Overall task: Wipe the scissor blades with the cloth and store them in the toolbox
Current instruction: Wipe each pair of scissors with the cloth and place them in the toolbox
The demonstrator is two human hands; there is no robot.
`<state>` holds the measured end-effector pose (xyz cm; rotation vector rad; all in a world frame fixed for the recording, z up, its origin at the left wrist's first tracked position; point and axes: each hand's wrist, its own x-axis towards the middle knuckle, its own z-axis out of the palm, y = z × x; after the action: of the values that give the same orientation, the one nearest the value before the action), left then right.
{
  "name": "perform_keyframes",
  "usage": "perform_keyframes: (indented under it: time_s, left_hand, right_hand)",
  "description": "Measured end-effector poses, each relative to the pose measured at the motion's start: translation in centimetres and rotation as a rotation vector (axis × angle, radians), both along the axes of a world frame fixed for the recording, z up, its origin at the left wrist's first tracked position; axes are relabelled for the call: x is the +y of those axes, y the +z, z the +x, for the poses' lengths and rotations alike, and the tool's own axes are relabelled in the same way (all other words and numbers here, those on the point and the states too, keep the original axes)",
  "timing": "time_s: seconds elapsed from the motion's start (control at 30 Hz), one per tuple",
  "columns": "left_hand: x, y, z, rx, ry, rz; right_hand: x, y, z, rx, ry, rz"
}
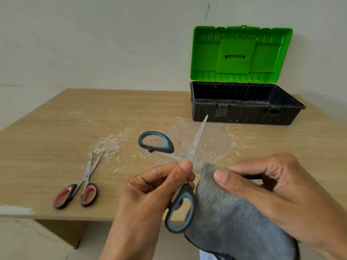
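While the left hand (150, 188) is pinching the blue-handled scissors (196, 141) at their pivot between the thumb and curled fingers, the right hand (281, 190) is gripping a grey cloth (231, 218), with the thumb pressing the fabric from above and the fingers curling behind it. The scissors are being held above the near edge of the table (56, 128) and are spread wide: one blade is pointing up and away toward the toolbox, one handle loop is sticking out to the upper left, and the other loop is hanging down, touching the cloth. The second blade is running toward the fold of cloth under the right thumb (whether the fabric is actually wrapping it cannot be told, since the fold is hiding it). The visible blade is looking dull and streaked. The toolbox (244, 113) is sitting at the far right of the table near the wall, with its green lid (238, 55) standing upright and its black tray lying open. A second pair, the red-handled scissors (82, 188), is lying flat on the table to the left, well apart from both hands, with its blades slightly parted and pointing away. Whitish smears (206, 139) are covering the wooden tabletop between the toolbox and the hands.
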<state>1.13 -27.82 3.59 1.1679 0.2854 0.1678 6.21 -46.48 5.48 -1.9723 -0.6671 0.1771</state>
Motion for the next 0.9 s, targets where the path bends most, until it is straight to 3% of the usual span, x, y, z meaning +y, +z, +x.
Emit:
perform_keyframes:
  time_s: [0.5,0.7,0.9]
  left_hand:
    - [0.6,0.5,-0.2,-0.118,0.104,0.118]
    - [-0.3,0.4,0.2,-0.143,0.042,0.185]
    - [-0.2,0.6,0.5,-0.147,0.102,0.126]
  right_hand:
    - [0.4,1.3,0.1,-0.008,0.022,-0.115]
    - [0.0,1.5,0.4,-0.087,-0.032,-0.083]
    - [0.3,1.4,0.4,-0.045,0.058,-0.145]
